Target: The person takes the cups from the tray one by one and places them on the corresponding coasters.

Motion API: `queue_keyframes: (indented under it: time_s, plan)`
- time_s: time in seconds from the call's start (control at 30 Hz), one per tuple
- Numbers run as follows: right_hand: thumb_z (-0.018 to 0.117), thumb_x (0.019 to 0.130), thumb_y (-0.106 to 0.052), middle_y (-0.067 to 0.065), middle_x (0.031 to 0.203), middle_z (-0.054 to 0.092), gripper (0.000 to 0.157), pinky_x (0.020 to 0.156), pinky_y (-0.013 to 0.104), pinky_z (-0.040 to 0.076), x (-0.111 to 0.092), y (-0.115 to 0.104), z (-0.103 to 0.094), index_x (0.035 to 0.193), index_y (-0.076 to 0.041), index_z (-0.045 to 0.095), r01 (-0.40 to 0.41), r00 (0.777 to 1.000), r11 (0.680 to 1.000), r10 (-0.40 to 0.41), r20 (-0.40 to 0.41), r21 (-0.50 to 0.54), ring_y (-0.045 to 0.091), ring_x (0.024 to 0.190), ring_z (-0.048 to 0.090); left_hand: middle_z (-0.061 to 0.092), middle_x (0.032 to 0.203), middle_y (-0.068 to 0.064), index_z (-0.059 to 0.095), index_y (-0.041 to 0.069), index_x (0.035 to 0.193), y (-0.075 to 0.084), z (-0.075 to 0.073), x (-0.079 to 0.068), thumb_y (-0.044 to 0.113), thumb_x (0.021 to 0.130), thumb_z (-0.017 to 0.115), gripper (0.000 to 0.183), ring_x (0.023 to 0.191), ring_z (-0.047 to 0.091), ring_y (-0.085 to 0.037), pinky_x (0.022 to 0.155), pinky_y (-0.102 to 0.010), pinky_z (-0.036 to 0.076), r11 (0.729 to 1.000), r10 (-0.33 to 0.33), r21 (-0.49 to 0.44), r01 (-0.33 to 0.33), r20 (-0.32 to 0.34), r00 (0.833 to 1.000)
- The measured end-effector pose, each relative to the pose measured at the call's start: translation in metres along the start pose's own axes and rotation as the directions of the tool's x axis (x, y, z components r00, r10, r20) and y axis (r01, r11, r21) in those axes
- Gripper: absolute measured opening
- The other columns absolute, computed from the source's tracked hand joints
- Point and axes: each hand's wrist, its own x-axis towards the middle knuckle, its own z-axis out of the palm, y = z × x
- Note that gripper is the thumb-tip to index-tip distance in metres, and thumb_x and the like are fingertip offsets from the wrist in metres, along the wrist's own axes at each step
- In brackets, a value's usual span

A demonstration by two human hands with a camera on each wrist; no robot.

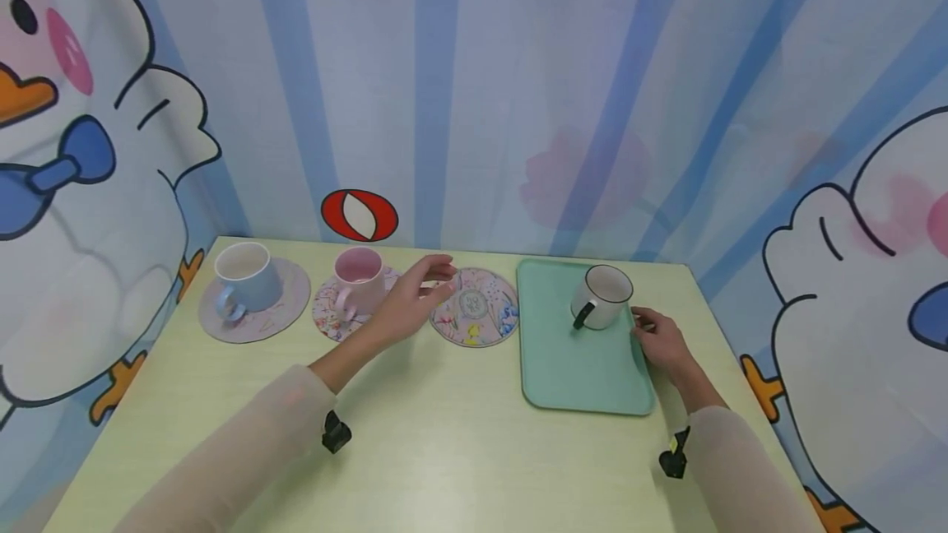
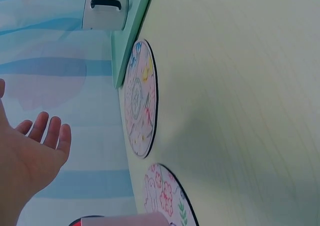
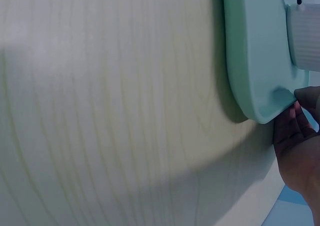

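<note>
In the head view a green tray point(image 1: 563, 368) lies at the right of the table, with a white black-rimmed mug point(image 1: 603, 303) standing on it. My right hand point(image 1: 662, 344) pinches the tray's right edge; the right wrist view shows the thumb above the rim and fingers below. My left hand point(image 1: 407, 303) hovers between the pink mug point(image 1: 358, 290) and a patterned round coaster point(image 1: 474, 327), its fingers loosely bent and holding nothing. The left wrist view shows that palm point(image 2: 32, 161) apart from the coaster. Part of the coaster under the pink mug is hidden by my left hand.
At the far left a blue mug point(image 1: 255, 286) stands on a pale round coaster point(image 1: 292, 303). The pale yellow table point(image 1: 459, 451) ends at a striped curtain point(image 1: 474, 105) printed with cartoon ducks. The tray's left edge lies close beside the middle coaster.
</note>
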Motion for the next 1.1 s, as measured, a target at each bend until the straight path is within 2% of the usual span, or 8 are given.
queue_keyframes:
  time_s: [0.17,0.37,0.73,0.93,1.1]
  plan:
    - [0.052,0.107,-0.005,0.028,0.132,0.057,0.049,0.088,0.042,0.050,0.000,0.003,0.001,0.154,0.008,0.045,-0.003,1.000,1.000,0.003,-0.003,0.006,0.038,0.114,0.057,0.060,0.144,-0.008,0.046,0.008,0.155,0.000,0.015,0.004,0.024,0.109,0.060,0.050,0.136,0.055,-0.025,0.113,-0.046,0.046,1.000,0.001,-0.012,-0.001,0.018,1.000]
    - [0.052,0.108,-0.006,0.029,0.132,0.056,0.049,0.089,0.045,0.050,0.001,0.004,0.000,0.154,0.007,0.045,0.007,1.000,1.000,-0.007,-0.008,-0.006,0.039,0.114,0.057,0.059,0.145,-0.011,0.045,0.006,0.155,0.003,0.028,0.007,0.025,0.110,0.059,0.051,0.138,0.054,-0.028,0.114,-0.049,0.046,0.999,0.030,-0.040,-0.028,0.048,0.998]
    - [0.051,0.107,-0.004,0.031,0.132,0.056,0.048,0.090,0.047,0.049,0.004,0.005,0.000,0.153,0.008,0.046,0.025,1.000,1.000,-0.025,-0.017,-0.013,0.041,0.113,0.056,0.059,0.143,-0.014,0.045,0.002,0.154,0.004,0.056,0.013,0.020,0.110,0.059,0.050,0.134,0.056,-0.026,0.112,-0.046,0.047,0.998,0.032,-0.057,-0.028,0.072,0.997]
    - [0.050,0.107,-0.004,0.031,0.131,0.058,0.048,0.088,0.046,0.049,0.001,0.002,0.000,0.153,0.008,0.047,0.028,0.999,0.999,-0.028,-0.019,-0.026,0.040,0.111,0.058,0.059,0.144,-0.017,0.046,0.003,0.153,0.000,0.070,0.016,0.023,0.110,0.058,0.049,0.133,0.057,-0.027,0.111,-0.046,0.047,0.997,0.043,-0.072,-0.037,0.091,0.995]
    - [0.049,0.108,-0.006,0.031,0.132,0.057,0.049,0.089,0.048,0.049,-0.002,0.000,0.001,0.154,0.008,0.045,0.025,1.000,0.999,-0.025,-0.014,-0.033,0.041,0.113,0.058,0.059,0.144,-0.014,0.047,0.004,0.153,-0.005,0.079,0.018,0.024,0.111,0.057,0.048,0.134,0.057,-0.028,0.112,-0.045,0.047,0.996,0.043,-0.084,-0.034,0.109,0.993]
